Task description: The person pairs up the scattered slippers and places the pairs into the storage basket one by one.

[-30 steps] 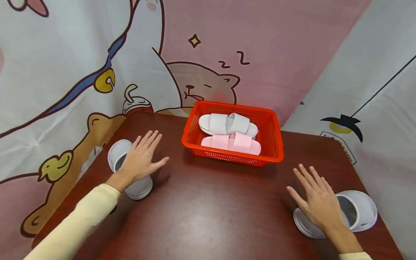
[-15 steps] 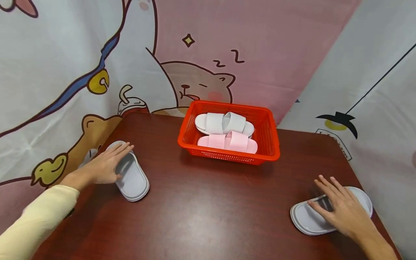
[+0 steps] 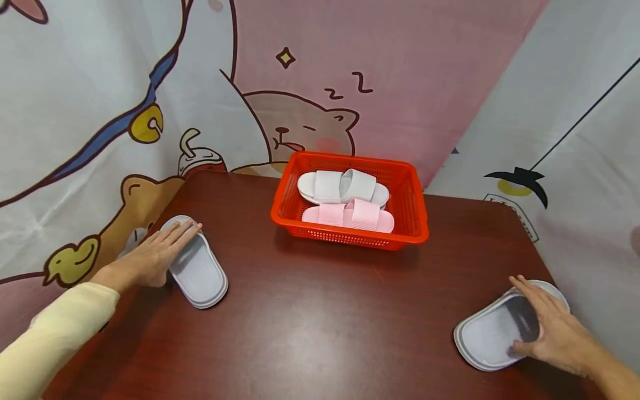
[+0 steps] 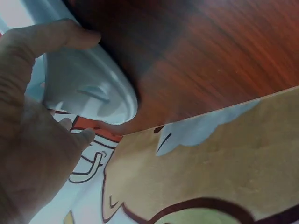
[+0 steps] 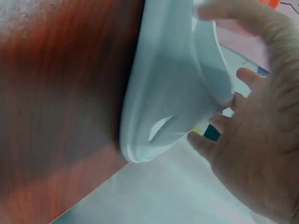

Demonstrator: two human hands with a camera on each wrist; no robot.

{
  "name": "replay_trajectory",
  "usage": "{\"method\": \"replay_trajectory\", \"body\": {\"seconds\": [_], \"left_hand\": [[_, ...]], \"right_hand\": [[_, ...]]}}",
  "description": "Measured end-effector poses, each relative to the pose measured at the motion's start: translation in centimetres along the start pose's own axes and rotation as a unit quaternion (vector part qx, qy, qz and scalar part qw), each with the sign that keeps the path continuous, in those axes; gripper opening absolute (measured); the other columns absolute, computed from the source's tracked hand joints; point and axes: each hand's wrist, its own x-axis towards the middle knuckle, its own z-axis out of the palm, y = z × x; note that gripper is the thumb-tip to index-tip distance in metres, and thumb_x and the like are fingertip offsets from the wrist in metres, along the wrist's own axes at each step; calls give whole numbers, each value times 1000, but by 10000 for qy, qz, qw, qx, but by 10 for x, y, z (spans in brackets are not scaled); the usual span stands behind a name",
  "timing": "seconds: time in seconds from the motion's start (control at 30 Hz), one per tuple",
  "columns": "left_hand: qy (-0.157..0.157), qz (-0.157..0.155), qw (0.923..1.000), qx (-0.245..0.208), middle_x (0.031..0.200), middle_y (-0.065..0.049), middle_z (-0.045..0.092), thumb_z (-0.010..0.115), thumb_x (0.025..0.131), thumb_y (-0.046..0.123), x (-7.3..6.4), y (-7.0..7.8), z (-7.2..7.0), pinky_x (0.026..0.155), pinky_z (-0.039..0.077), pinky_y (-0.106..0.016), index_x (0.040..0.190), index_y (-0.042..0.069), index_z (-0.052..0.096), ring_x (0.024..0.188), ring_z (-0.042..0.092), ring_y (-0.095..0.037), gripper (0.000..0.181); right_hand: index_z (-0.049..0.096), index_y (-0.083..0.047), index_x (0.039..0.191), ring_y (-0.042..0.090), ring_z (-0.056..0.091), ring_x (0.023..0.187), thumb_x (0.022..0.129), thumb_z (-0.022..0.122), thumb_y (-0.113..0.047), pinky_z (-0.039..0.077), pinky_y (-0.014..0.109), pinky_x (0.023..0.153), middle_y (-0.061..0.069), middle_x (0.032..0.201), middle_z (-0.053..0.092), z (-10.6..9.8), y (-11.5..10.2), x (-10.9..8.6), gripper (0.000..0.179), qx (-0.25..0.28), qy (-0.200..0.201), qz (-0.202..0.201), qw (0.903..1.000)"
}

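A light grey slide slipper (image 3: 200,278) lies near the table's left edge. My left hand (image 3: 147,258) is over its strap, the fingers extended across it; in the left wrist view the thumb lies along that slipper's side (image 4: 84,88). Near the right edge is another grey slipper (image 3: 492,336). My right hand (image 3: 560,328) spans its strap, thumb at the near side and fingers curved over the far side. From the right wrist, the slotted side of this slipper (image 5: 163,102) shows close to the fingers, and exact finger contact is partly hidden.
A red plastic basket (image 3: 345,239) stands at the back of the brown table (image 3: 310,333). Inside are white slippers (image 3: 327,186) and pink slippers (image 3: 365,214). A cartoon-printed cloth (image 3: 400,72) hangs close around the table's back and sides.
Both hands have moved outward and down to the slippers. The right slipper has turned a little and shifted slightly in the last half second; the left one lies as before.
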Motion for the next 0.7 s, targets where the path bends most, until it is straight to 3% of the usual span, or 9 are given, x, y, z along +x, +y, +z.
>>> {"method": "replay_trajectory", "body": {"seconds": [0.07,0.17,0.27,0.33,0.43,0.53,0.6,0.7], "left_hand": [[118,53,9999,-9,156,-29,28,76,52,-17,0,-3,2,98,36,-73,162,7,12,139,31,-50,129],[226,-3,9997,-34,157,-27,29,74,53,-18,1,-8,5,96,37,-75,162,7,12,138,33,-49,128],[322,10,9994,-96,157,-26,30,74,51,-20,1,-14,7,96,38,-73,162,5,13,137,35,-48,129],[413,85,9989,-183,157,-25,30,73,50,-22,2,-17,9,98,38,-71,161,4,14,136,36,-47,129],[602,293,9973,-301,156,-25,32,72,47,-23,3,-21,13,101,38,-66,160,2,18,134,39,-46,128],[905,579,9937,-312,154,-26,36,73,45,-22,5,-24,14,110,34,-56,156,-4,26,134,40,-46,121],[1068,763,9910,-270,153,-26,39,73,44,-21,7,-26,13,114,32,-49,153,-7,32,134,42,-45,117],[1108,980,9889,-109,149,-24,44,75,44,-18,11,-27,12,110,36,-51,149,-6,39,132,44,-43,111]], "right_hand": [[26,-8,161,24,7,152,51,91,-8,-9,36,115,29,160,26,-4,4,-2,128,-19,62,-81,9999],[21,-6,161,22,-2,153,49,87,0,-14,40,116,33,159,22,-13,10,-6,130,-371,-197,134,9990],[13,-9,163,51,-2,149,43,87,6,-17,52,114,33,161,12,-16,18,-10,141,-1011,-706,385,9916],[9,-12,164,58,1,145,43,85,10,-15,60,111,30,163,9,-15,21,-11,144,-1389,-890,401,9855],[16,-14,163,50,9,148,46,84,9,-6,70,111,23,164,16,-10,24,-11,138,-1627,-716,58,9840],[22,-10,160,45,20,146,44,86,7,13,79,104,20,161,25,-4,25,-9,134,-1871,-507,-339,9804],[29,-5,156,44,29,139,40,88,5,26,79,97,20,155,33,-2,26,-7,130,-2014,-388,-596,9769],[33,0,151,46,36,129,37,89,2,33,77,91,23,145,40,-1,25,-4,127,-2137,-343,-778,9732]]}}
